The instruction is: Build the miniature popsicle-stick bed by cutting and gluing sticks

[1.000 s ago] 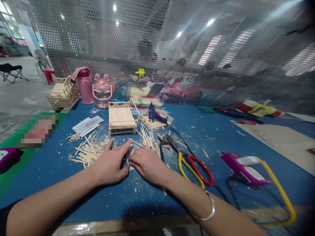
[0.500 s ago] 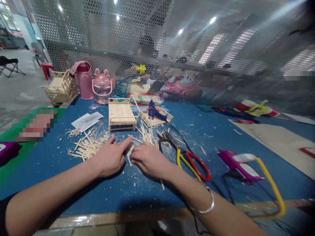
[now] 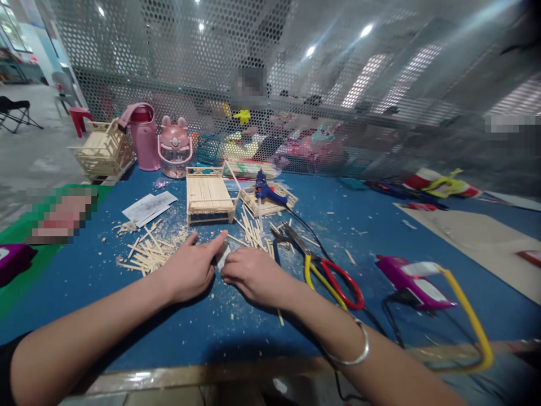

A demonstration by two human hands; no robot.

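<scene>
My left hand (image 3: 190,269) and my right hand (image 3: 253,275) meet over the blue table (image 3: 203,332), both pinching a small white-grey piece (image 3: 222,255) between their fingertips. What the piece is I cannot make out. The left forefinger lies stretched along its top. A silver bangle (image 3: 353,349) is on my right wrist. Loose wooden sticks (image 3: 146,251) lie just left of my left hand, and more sticks (image 3: 253,231) lie beyond my right hand.
A stick-built bed (image 3: 209,194) and a blue glue gun (image 3: 266,192) on a stick frame stand behind. Red-and-yellow scissors (image 3: 329,276) and a purple-and-yellow saw (image 3: 426,287) lie right. Pink bottles (image 3: 143,138) and a stick house (image 3: 103,149) stand far left before a mesh screen.
Both hands stayed together on the small piece, shifting only slightly toward the far side. The view tilted a little.
</scene>
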